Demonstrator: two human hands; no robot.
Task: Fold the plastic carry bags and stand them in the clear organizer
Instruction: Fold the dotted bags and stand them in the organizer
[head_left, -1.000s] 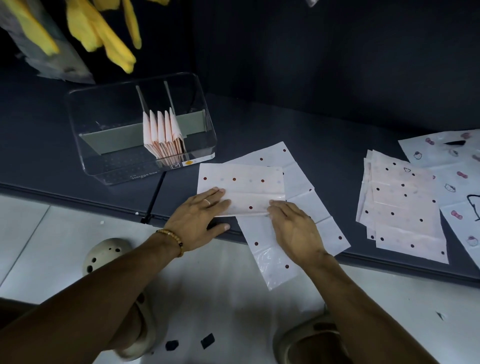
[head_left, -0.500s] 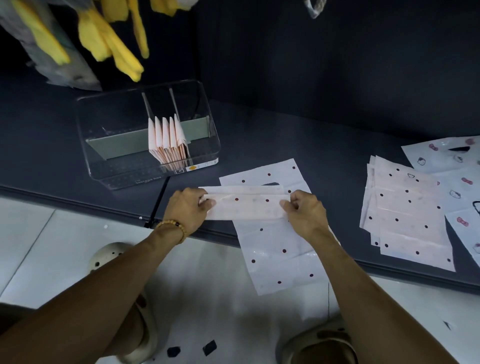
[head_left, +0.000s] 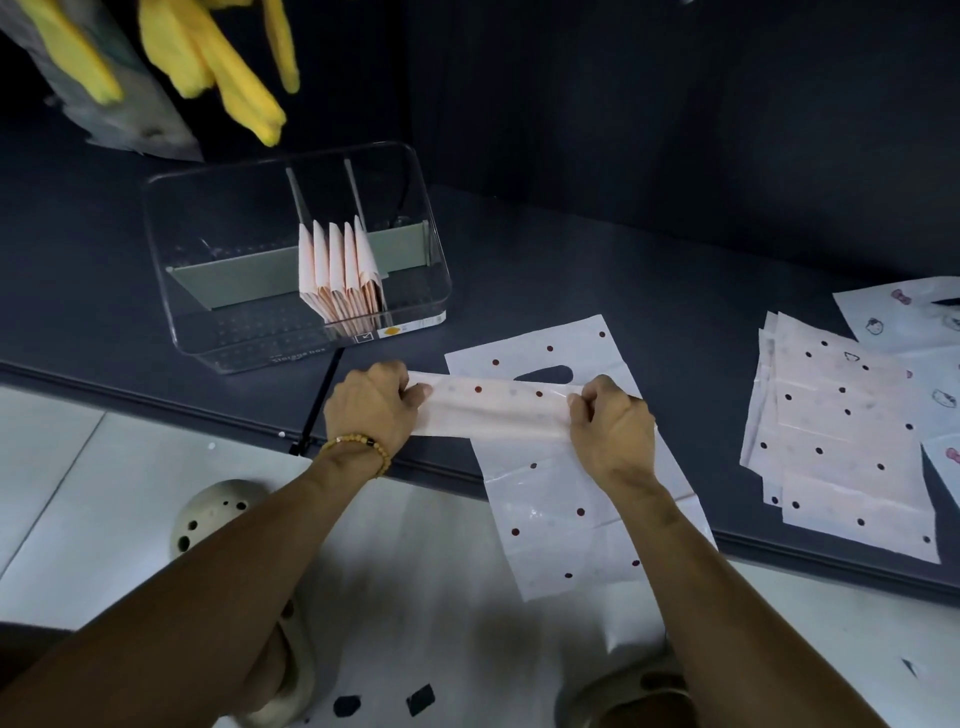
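A folded strip of white dotted plastic bag (head_left: 498, 408) stretches between my hands just above the dark counter's front edge. My left hand (head_left: 371, 408) pinches its left end and my right hand (head_left: 613, 428) pinches its right end. Under the strip lies a flat dotted carry bag (head_left: 566, 509) with a handle cutout, its lower part hanging over the counter edge. The clear organizer (head_left: 218, 332) stands at the back left, with several folded bags (head_left: 340, 275) upright in its middle section.
A stack of flat dotted bags (head_left: 841, 436) lies at the right, with printed bags (head_left: 914, 317) beyond it. Yellow gloves (head_left: 234, 78) hang above the organizer. A dark wall stands behind the counter (head_left: 571, 260). Below are the white floor and my shoes.
The bag went from lying flat under my palms to a narrow folded strip. Both hands now pinch its ends and hold it taut.
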